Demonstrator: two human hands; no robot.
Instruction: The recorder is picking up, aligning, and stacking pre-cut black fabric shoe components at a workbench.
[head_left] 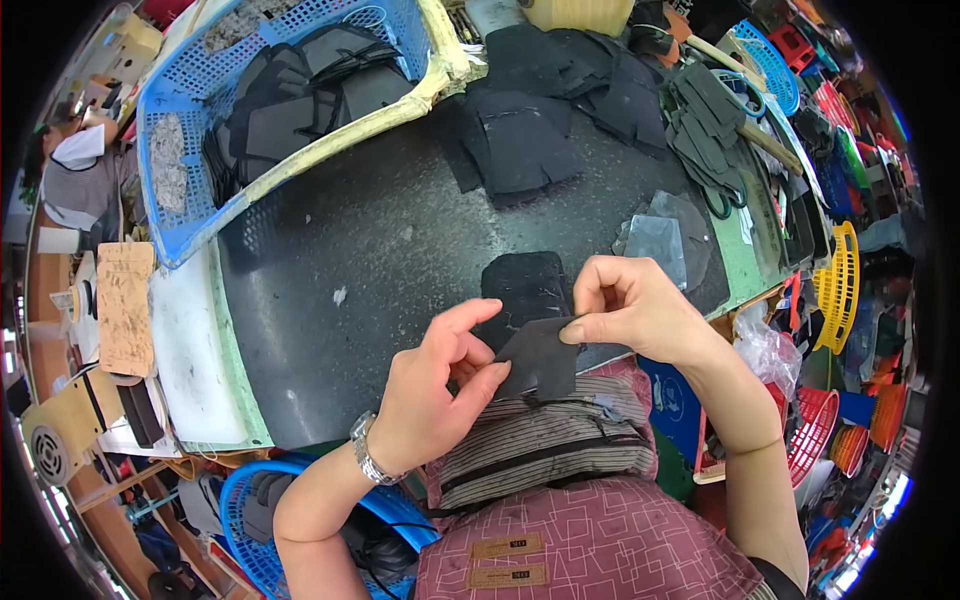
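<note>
A small dark grey flat piece with cut corners, perhaps leather or fabric, is held up at the table's near edge. My right hand pinches its upper right corner between thumb and fingers. On its left edge, the thumb of my left hand presses while the index finger sticks out above; the other fingers are curled and partly hidden. Just beyond the hands a black piece lies flat on the dark work mat. Farther back are stacked black pieces with notched edges.
A blue plastic basket with a yellow-wrapped rim holds many dark pieces at the far left. Scissors and a pile of grey pieces sit at the far right. Clear sheets lie at the right. Another blue basket stands below the table.
</note>
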